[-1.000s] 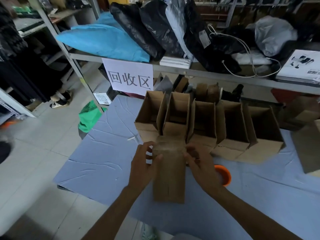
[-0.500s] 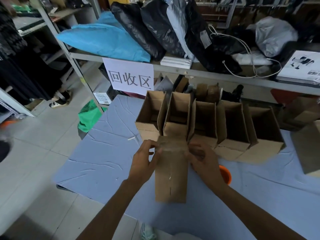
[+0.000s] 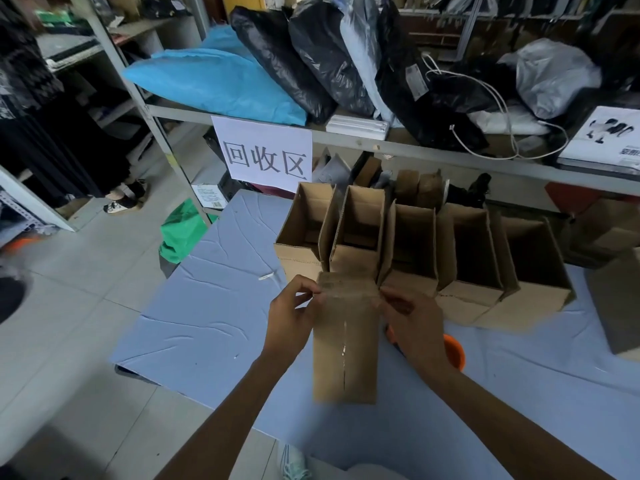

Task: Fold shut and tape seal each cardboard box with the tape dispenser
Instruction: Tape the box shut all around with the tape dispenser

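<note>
The left hand [image 3: 291, 320] and right hand [image 3: 415, 323] each pinch the far end of one box [image 3: 344, 358] lying on the tabletop [image 3: 207, 323]. Its top seam looks closed. The open boxes [image 3: 415, 251] behind remain unsealed. The dispenser [image 3: 453, 351] lies beside the right hand.

A closed box [image 3: 344, 348] lies on the counter [image 3: 207, 306] before me; my left hand [image 3: 289, 320] grips its far left corner, my right hand [image 3: 414, 327] its far right. Open boxes [image 3: 415, 251] stand in a row just behind it, the tape dispenser [image 3: 454, 351] right of it.
</note>
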`<state>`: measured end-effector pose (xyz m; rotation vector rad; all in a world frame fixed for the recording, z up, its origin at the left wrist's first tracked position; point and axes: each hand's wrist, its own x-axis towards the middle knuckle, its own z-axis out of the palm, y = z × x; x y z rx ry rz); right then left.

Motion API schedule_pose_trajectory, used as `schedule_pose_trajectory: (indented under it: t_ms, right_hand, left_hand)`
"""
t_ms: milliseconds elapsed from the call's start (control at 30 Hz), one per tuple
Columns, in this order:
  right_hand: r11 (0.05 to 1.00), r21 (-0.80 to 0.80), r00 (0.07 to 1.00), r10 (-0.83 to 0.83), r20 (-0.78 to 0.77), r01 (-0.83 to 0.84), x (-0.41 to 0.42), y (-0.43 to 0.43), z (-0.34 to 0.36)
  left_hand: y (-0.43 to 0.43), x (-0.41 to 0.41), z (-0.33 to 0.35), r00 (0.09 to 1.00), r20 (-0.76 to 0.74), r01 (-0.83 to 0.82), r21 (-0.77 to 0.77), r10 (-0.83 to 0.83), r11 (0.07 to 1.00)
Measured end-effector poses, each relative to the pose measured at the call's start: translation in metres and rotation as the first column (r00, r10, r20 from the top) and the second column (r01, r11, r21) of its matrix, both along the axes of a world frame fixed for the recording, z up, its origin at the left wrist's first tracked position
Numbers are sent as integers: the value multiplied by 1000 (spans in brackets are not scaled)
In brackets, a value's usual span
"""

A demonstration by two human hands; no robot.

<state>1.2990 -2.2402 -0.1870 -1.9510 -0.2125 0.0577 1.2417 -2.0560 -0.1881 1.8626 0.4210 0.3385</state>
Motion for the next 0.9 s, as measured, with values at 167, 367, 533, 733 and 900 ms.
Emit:
schedule_pose_trajectory:
  t_ms: [167, 367, 533, 733, 900]
  right_hand:
    - [996, 88, 988, -20, -152, 33, -6, 3, -2]
    - [997, 76, 997, -26, -67, 31, -4, 6, 9]
    - [998, 60, 997, -1, -80, 6, 2, 12, 8]
    - [989, 137, 966, -17, -259, 55, 7, 16, 10]
    - [993, 113, 935, 8, -356, 34, 15, 18, 14]
  left_hand:
    - [0, 1, -1, 999, -22, -30, -2, 30, 1000]
    - [3, 4, 1, 998, -53, -37, 7, 37, 999]
    - [-1, 5, -1, 995, -92, -35, 66, 41, 997]
    - [0, 3, -1, 994, -110, 12, 151, 4, 988]
    - [-4, 10, -2, 988, -153, -14, 107, 31, 994]
